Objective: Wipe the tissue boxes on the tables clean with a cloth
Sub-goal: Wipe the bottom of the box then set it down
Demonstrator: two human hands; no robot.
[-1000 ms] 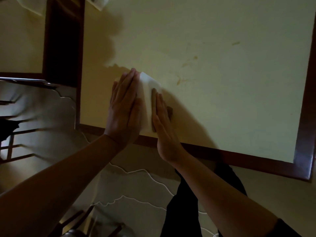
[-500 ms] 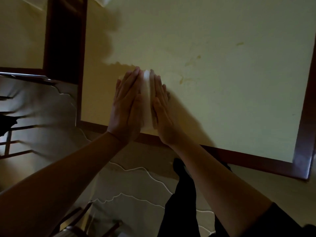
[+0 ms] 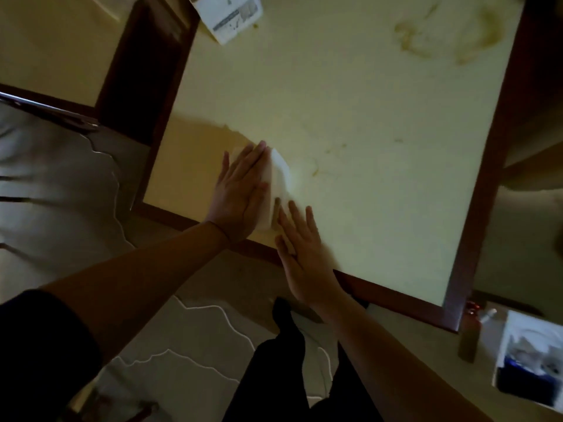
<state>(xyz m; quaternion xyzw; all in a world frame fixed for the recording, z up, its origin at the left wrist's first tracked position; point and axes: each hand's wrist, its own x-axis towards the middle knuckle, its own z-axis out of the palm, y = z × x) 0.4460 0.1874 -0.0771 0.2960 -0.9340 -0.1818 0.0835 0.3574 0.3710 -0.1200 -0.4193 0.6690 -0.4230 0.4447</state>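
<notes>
A white cloth (image 3: 277, 181) lies near the front edge of the pale yellow table (image 3: 380, 123). My left hand (image 3: 239, 193) presses flat on the cloth's left part, fingers straight. My right hand (image 3: 300, 248) lies flat on the table beside the cloth, and its fingertips touch the cloth's near right edge. A white tissue box (image 3: 228, 16) with dark print stands at the table's far edge, well away from both hands.
The table has a dark wooden rim (image 3: 396, 292) and brownish stains (image 3: 441, 35) at the far right. A second table (image 3: 45, 41) stands to the left across a dark gap. A bin with white rubbish (image 3: 530, 357) sits on the floor at the lower right.
My right hand has drawn back toward the table's front edge and spread flat. The view has tilted up, bringing the tissue box into sight. My left hand stays on the cloth.
</notes>
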